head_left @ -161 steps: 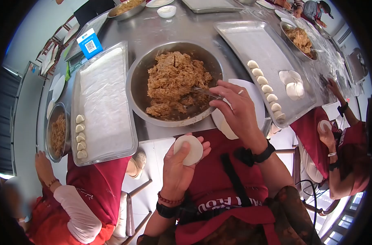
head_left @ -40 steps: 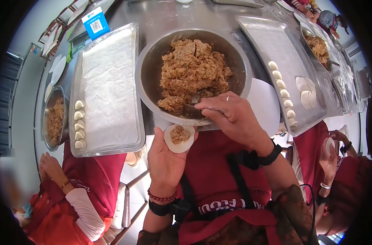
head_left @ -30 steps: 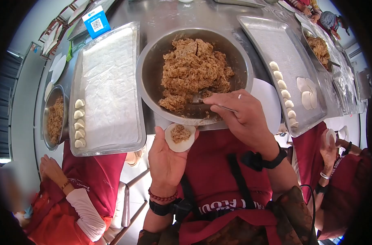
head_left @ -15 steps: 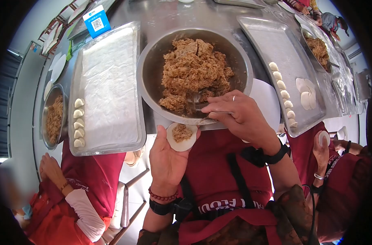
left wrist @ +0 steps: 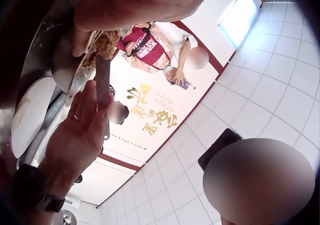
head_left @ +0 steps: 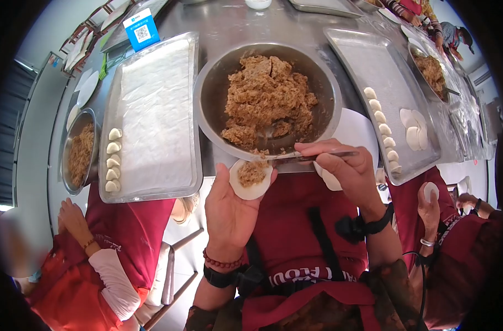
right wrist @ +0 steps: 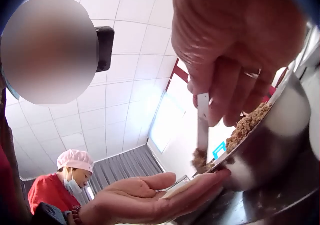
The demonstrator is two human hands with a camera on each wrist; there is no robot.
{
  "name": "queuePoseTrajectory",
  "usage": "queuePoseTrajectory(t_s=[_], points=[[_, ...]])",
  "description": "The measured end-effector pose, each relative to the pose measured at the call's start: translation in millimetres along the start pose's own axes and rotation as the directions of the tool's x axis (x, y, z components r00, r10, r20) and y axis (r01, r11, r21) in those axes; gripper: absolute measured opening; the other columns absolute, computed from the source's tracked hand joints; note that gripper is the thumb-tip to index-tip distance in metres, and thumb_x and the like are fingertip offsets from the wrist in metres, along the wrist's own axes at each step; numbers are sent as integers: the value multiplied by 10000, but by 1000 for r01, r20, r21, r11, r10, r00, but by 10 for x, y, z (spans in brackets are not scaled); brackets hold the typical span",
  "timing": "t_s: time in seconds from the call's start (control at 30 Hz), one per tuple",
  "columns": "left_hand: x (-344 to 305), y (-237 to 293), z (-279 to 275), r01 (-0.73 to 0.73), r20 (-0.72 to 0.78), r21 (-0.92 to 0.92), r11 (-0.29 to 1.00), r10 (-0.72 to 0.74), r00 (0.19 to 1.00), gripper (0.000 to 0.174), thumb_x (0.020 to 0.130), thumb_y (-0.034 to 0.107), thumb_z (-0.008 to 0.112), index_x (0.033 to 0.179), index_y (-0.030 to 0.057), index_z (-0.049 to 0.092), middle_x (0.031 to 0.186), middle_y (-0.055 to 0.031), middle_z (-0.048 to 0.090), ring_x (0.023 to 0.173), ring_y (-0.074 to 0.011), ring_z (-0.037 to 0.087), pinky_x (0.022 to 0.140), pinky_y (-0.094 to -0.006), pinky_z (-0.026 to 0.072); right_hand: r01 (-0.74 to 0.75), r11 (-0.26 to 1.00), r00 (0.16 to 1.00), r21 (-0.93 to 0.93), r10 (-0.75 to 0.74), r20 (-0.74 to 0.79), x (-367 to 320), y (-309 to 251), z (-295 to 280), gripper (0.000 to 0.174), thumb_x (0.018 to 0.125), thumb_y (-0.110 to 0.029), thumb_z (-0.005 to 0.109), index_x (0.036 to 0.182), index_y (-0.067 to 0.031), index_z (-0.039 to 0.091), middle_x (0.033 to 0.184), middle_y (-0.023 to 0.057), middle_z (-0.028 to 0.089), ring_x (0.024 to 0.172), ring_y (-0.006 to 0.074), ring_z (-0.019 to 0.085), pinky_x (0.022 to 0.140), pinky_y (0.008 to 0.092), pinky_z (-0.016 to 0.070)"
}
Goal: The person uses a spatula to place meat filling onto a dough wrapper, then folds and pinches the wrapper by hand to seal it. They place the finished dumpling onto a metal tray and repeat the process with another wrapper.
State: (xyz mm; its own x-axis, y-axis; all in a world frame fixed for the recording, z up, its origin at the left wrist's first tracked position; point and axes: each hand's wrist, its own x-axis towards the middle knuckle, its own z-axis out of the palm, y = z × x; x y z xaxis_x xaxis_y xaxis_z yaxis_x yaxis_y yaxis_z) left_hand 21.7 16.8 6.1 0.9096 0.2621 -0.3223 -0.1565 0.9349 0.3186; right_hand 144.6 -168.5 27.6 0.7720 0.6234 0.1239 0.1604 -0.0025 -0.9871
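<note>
My left hand [head_left: 229, 215] is palm up, thumb raised, with a round dough wrapper [head_left: 252, 193] lying across its fingers. A clump of brown filling [head_left: 251, 175] sits on the wrapper. My right hand [head_left: 355, 170] pinches the handle of a flat metal utensil [head_left: 342, 154] between thumb and fingers. The utensil's far end, covered in filling, is right over the wrapper's upper edge; the right wrist view shows this filling-coated end [right wrist: 200, 160] close above the left fingertips. Just beyond both hands stands a steel bowl [head_left: 210, 113] with a large mound of filling [head_left: 271, 99].
A lined tray [head_left: 155, 116] with several folded dumplings [head_left: 113, 160] lies left. A white plate [head_left: 359, 129] and wrappers [head_left: 330, 179] are behind the right hand. Another tray [head_left: 367, 60] holds dumplings and wrappers. People sit close on both sides.
The wrapper was bare at first, then bore filling. In the last half second my right hand lifted the utensil out of the bowl and brought it, with more filling, over the wrapper.
</note>
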Motion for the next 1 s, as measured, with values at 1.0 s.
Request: queuePoseTrajectory(t_s=[1.0], points=[[-103,-81,-68,69,-31,7,998,-68,997,606,1068,428,283,1304,-117,403,1358,-309,470,1310,-477,435,1117,-565,376,548,624,828,-557,-499,256,-568,167,338,279,769,-162,793,1036,-148,713,1103,30,715,1146,244,651,843,360,519]])
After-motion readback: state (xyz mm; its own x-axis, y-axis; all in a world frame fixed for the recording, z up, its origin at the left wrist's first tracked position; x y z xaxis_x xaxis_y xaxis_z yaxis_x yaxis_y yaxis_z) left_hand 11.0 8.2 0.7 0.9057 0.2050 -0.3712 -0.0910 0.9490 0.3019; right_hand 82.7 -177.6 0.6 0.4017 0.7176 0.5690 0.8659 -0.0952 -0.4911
